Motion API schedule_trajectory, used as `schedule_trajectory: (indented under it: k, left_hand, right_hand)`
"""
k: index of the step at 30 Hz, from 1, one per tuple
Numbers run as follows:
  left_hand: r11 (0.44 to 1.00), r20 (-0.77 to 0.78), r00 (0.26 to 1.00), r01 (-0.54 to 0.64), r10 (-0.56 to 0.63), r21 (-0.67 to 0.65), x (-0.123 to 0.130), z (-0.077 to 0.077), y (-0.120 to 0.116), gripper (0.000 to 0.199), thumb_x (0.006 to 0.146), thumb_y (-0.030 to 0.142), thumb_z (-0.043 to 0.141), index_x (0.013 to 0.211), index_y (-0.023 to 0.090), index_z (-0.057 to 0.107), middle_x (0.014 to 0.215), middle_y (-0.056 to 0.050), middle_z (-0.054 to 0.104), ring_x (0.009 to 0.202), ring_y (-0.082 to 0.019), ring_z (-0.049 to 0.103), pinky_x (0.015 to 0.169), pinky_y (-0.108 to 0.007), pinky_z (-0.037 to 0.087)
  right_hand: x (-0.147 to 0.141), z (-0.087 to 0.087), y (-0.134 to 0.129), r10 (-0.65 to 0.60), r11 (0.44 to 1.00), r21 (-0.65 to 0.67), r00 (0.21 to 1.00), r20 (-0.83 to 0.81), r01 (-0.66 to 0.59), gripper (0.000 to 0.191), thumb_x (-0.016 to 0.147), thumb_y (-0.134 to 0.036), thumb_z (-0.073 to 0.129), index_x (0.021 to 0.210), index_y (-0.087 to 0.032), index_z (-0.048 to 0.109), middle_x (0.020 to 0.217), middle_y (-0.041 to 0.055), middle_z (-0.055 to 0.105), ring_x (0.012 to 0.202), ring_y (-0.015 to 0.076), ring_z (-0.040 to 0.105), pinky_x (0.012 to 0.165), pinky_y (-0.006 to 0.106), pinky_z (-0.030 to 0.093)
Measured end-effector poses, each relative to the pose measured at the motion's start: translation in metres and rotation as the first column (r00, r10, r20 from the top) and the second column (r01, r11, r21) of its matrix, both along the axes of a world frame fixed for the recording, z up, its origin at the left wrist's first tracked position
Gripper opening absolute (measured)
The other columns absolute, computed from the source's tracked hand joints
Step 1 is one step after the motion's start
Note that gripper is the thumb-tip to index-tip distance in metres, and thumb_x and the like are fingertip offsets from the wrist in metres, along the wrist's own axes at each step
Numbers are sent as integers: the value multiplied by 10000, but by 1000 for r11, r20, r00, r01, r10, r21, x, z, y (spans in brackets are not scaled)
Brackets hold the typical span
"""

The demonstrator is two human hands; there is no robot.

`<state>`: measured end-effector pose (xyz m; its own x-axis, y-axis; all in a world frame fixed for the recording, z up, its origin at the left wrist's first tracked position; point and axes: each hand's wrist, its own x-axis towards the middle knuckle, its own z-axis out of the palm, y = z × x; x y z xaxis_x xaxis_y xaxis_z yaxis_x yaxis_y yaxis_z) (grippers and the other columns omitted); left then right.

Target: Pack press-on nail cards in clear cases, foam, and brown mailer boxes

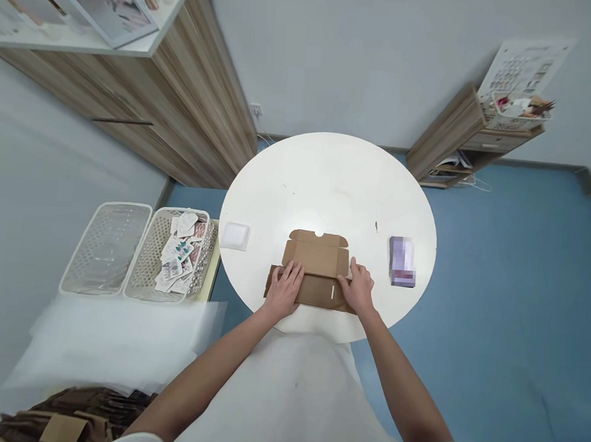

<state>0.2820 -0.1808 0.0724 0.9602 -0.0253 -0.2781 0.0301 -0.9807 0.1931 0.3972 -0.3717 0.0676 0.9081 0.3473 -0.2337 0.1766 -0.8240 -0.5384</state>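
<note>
A brown cardboard box (pixel 318 257), partly unfolded, lies near the front edge of the round white table. Its far panel has side flaps and a notched top flap; the near part is darker with a short white strip. My left hand (pixel 284 291) rests on the left side of the cardboard, fingers stretched across the fold. At the right side, my right hand (pixel 358 289) grips the cardboard's edge, thumb on top and fingers curled beside it. A small white square packet (pixel 235 235) lies to the left on the table, and a purple stack (pixel 402 261) to the right.
White plastic baskets (pixel 106 249) stand at the left, one filled with printed cards (pixel 179 254). Below them are translucent sheets (pixel 118 343) and folded brown cardboard (pixel 88 415). A wood-grain cabinet (pixel 198 88) and a small shelf unit (pixel 451 137) stand behind the table (pixel 328 176).
</note>
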Motion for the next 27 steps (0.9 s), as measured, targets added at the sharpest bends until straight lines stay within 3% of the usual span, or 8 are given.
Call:
schedule_trajectory:
  k: [3,5,7,10,14,17,22,27]
  left_hand:
    - [1000,22,1000,3,-3,-11,-13,-1,-1,817,632,291,586,1347,154,215,1394,-130,267,1305,-298,95,1021,-500,61]
    - [1000,34,999,20,-19,-19,-23,-1,-3,807,626,291,589,1338,158,234,1380,-134,295,1301,-303,110,1018,-500,73]
    - [999,46,998,40,-39,-21,-33,-1,-4,807,619,308,595,1332,166,243,1374,-128,305,1303,-306,102,1019,-498,77]
    - [1000,64,998,5,-5,0,-50,-3,-1,894,577,387,634,1338,182,213,1407,-119,231,1309,-321,37,1020,-501,69]
    - [951,41,950,-309,308,19,-81,-13,19,1041,547,436,660,1361,162,71,1433,-160,101,1303,-344,48,984,-511,156]
    - [877,-37,881,-473,472,-82,-99,-26,39,868,667,384,574,1350,135,99,1356,-178,285,1229,-308,288,886,-409,332]
    - [865,63,887,-429,458,-259,-100,-41,49,389,731,301,514,1088,147,496,1119,-114,516,1049,-241,474,832,-308,377]
    - [757,11,826,-510,563,-407,-92,-36,39,225,788,212,432,977,153,538,980,-81,608,877,-179,573,728,-264,409]
  right_hand:
    - [-34,4,-1,264,962,-122,950,164,-246,886,622,-469,596,1354,-209,171,1373,150,266,1239,324,227,963,502,151]
    - [-56,2,0,442,888,-212,884,152,-407,1026,556,-456,663,1369,-210,87,1421,127,175,1285,313,126,992,506,80]
    - [-73,-4,1,522,827,-302,847,98,-475,1079,533,-434,688,1372,-205,48,1429,117,157,1301,297,82,1003,506,47]
    - [-84,-13,4,539,779,-399,842,30,-485,1068,553,-425,678,1373,-201,31,1436,116,134,1313,286,32,1008,506,50]
    - [-85,-18,7,522,764,-440,853,-10,-472,1079,563,-439,668,1374,-206,-4,1448,95,71,1318,272,-18,1013,502,51]
    - [-87,-17,9,516,762,-439,856,-36,-477,1089,556,-449,672,1373,-215,-9,1451,89,45,1320,270,-22,1014,495,48]
    - [-98,-18,15,498,778,-424,866,-32,-463,1096,562,-505,647,1372,-201,-26,1450,85,44,1319,264,-29,1013,490,64]
    - [-108,-22,22,440,813,-418,898,-13,-405,1039,606,-504,611,1372,-197,-20,1446,87,60,1316,271,-18,998,467,141]
